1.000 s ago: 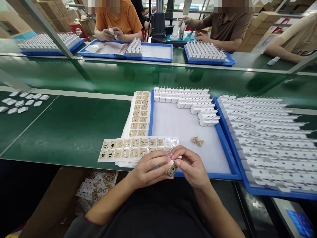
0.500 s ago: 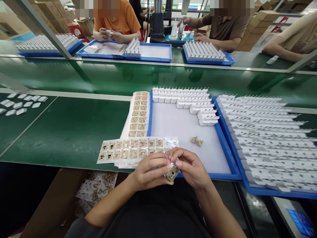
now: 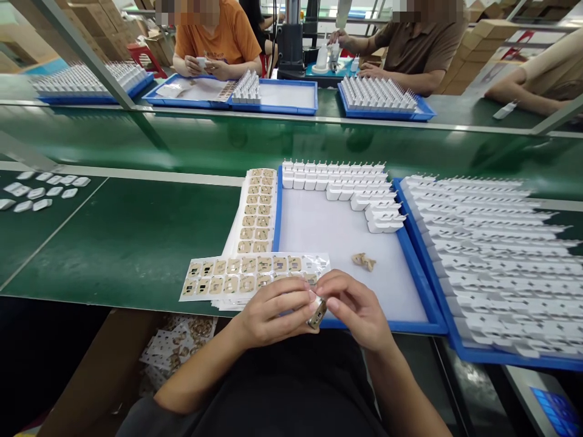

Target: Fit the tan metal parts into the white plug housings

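My left hand (image 3: 277, 312) is closed around a small white plug adapter (image 3: 317, 314), its tan adhesive-backed face tilted toward the lower right. My right hand (image 3: 357, 306) is at the adapter's upper right, with curled fingers and thumb pinched near its edge; the exact contact is partly hidden. Just beyond both hands lies a sheet of tan stickers (image 3: 246, 283), some spots on its right end bare. Crumpled tan peelings (image 3: 363, 261) rest on the white floor of the blue-rimmed tray (image 3: 419, 291), which also holds rows of white plug adapters (image 3: 339, 189) along its back and right.
A second tray packed with adapters (image 3: 501, 267) stands at the right. More sticker sheets (image 3: 255, 212) are stacked left of the near tray. White flat pieces (image 3: 43, 191) lie far left. Below the table edge, a carton (image 3: 91, 370) holds sticker waste. Co-workers sit across the green bench.
The adapter has turned in my left hand, so its tan face shows more edge-on. My right thumb has shifted slightly away from that face.
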Available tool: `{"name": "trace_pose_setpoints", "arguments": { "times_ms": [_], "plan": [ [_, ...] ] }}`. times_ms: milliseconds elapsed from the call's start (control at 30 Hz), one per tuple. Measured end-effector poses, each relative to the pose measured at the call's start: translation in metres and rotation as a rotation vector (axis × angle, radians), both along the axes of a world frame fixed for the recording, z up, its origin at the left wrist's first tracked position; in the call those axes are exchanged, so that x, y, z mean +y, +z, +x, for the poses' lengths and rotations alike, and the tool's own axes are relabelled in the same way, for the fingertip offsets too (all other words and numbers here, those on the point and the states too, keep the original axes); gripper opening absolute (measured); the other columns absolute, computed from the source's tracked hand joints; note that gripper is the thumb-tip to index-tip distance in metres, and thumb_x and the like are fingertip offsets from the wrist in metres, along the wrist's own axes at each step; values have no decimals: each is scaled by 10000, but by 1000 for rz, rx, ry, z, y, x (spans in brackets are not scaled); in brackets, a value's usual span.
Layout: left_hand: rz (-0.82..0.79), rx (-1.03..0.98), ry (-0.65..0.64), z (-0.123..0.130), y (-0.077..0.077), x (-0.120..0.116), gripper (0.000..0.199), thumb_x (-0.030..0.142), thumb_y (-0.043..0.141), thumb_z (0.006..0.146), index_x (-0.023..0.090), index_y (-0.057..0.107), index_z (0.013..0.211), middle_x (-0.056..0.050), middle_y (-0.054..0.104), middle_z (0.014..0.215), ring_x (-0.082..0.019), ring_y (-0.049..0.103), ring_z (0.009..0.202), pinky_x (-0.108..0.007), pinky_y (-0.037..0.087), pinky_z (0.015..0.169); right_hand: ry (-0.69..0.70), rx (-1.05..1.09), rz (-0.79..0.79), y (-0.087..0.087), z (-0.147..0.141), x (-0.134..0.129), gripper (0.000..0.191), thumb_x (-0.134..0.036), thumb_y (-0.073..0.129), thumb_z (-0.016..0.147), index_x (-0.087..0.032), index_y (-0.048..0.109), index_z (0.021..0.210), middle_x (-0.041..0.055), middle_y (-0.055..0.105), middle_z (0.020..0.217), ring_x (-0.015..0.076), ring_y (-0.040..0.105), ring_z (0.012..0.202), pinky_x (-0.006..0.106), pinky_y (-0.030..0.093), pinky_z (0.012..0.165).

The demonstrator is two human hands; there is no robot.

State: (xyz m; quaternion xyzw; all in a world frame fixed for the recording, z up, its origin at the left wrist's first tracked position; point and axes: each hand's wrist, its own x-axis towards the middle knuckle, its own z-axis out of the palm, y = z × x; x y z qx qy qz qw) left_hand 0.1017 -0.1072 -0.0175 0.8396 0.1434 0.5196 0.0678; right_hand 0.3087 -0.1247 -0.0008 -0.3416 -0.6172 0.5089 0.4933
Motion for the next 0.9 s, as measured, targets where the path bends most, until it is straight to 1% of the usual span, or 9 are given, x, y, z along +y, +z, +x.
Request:
{"name": "trace_pose_setpoints", "arguments": {
  "times_ms": [133, 267, 400, 500, 533, 600, 733, 833, 900],
  "plan": [
    [-34, 11, 30, 0, 1, 2, 357, 276, 733, 905, 101, 636, 1200, -117, 744, 1017, -240, 720, 1054, -415, 643, 929, -114, -220, 331, 4, 4, 1, 204, -117, 659, 909, -272, 719, 1028, 57, 719, 953, 211, 692, 880, 354, 584, 767],
    [-120, -21, 127, 1, 0, 2, 428, 401, 696, 922, 133, 619, 1246, -134, 752, 1012, -250, 719, 992, -417, 633, 850, -269, -370, 656, -2, 2, -10, 336, -53, 674, 859, -283, 715, 1101, 61, 681, 951, 186, 674, 766, 321, 585, 651],
    [-319, -29, 250, -7, -12, 4, 431, 417, 684, 924, 195, 614, 1287, -132, 752, 1083, -255, 713, 1015, -412, 620, 889, -192, -222, 552, -6, 9, -20, 173, -123, 602, 921, -245, 663, 1028, 47, 685, 863, 184, 683, 725, 314, 584, 601],
    [-489, -93, 342, -26, -23, 9, 425, 342, 713, 906, 241, 609, 1305, -107, 732, 1152, -245, 719, 1050, -368, 639, 891, -391, -290, 341, -12, 34, -12, 67, -207, 592, 958, -245, 645, 974, 29, 711, 798, 195, 703, 711, 314, 580, 605],
    [-528, -129, 378, -35, -25, 11, 450, 315, 717, 899, 251, 595, 1327, -99, 724, 1166, -239, 721, 1048, -353, 648, 877, -539, -408, 288, -16, 46, -6, 37, -252, 631, 947, -238, 662, 962, 31, 723, 798, 198, 710, 710, 320, 585, 637],
    [-571, -185, 468, -56, -27, 19, 521, 279, 712, 885, 260, 557, 1383, -86, 701, 1173, -226, 715, 1049, -334, 660, 860, -706, -681, 188, -25, 72, 9, 202, -414, 658, 924, -220, 700, 960, 59, 754, 847, 225, 729, 735, 328, 586, 646],
    [-581, -212, 780, -112, -22, 41, 466, 276, 649, 876, 231, 614, 1339, -82, 632, 1191, -222, 676, 1102, -342, 646, 909, -677, -1052, 215, -47, 105, 34, 483, -608, 480, 951, -208, 725, 1064, 90, 748, 878, 226, 684, 644, 356, 565, 573],
    [-598, -190, 1063, -170, -18, 58, 393, 322, 609, 873, 189, 682, 1236, -96, 618, 1215, -221, 686, 1050, -338, 637, 878, -712, -1062, 339, -54, 107, 40, 464, -553, 466, 972, -194, 712, 1133, 135, 716, 1080, 208, 649, 668, 366, 574, 593],
    [-619, -26, 1250, -211, -15, 66, 412, 331, 601, 870, 182, 680, 1246, -104, 638, 1238, -239, 676, 1043, -352, 604, 897, -695, -1030, 371, -53, 101, 39, 407, -508, 500, 972, -202, 706, 1144, 144, 681, 1192, 206, 655, 710, 355, 575, 592]
  ]
}}
